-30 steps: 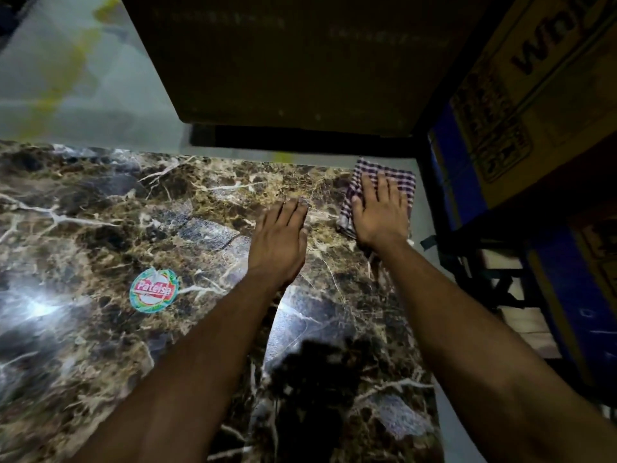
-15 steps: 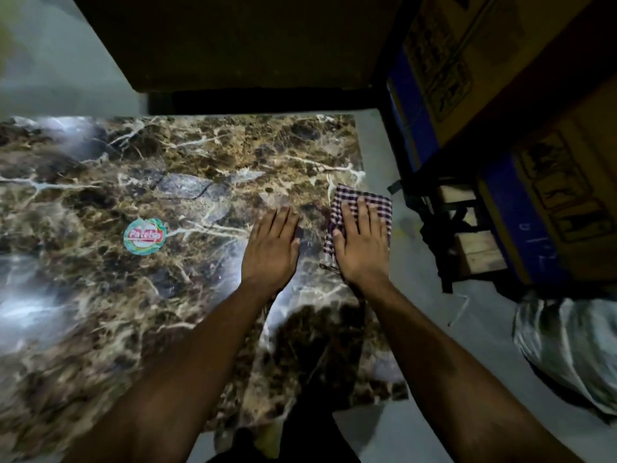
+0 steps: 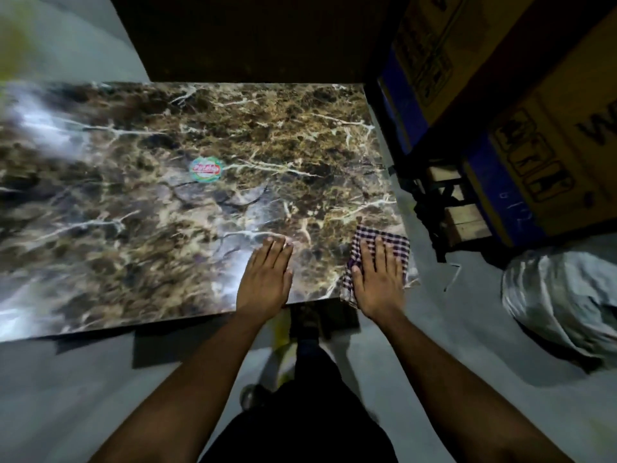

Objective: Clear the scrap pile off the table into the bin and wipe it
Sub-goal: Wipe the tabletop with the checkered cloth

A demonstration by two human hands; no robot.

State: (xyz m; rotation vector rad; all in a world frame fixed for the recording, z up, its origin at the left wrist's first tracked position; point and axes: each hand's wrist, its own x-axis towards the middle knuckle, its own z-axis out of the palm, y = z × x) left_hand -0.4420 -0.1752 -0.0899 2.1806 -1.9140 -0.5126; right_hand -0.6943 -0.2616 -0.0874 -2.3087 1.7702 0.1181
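A brown marble-patterned table (image 3: 187, 208) fills the upper left of the head view. At its near right corner lies a purple-and-white checked cloth (image 3: 395, 240), and my right hand (image 3: 379, 279) presses flat on it with fingers spread. My left hand (image 3: 265, 277) rests flat on the bare tabletop close to the near edge, a hand's width left of the cloth, holding nothing. No scrap pile shows on the table.
A round green-and-red sticker (image 3: 206, 169) sits mid-table. Stacked cardboard boxes (image 3: 521, 135) with blue bands stand to the right beside wooden pieces (image 3: 464, 215). A bulging grey plastic bag (image 3: 564, 292) lies on the floor at right. A dark panel (image 3: 253, 35) rises behind the table.
My right hand has dragged the cloth from the table's far right corner back to its near right corner. My left hand slid toward the near edge too. The view pulled back.
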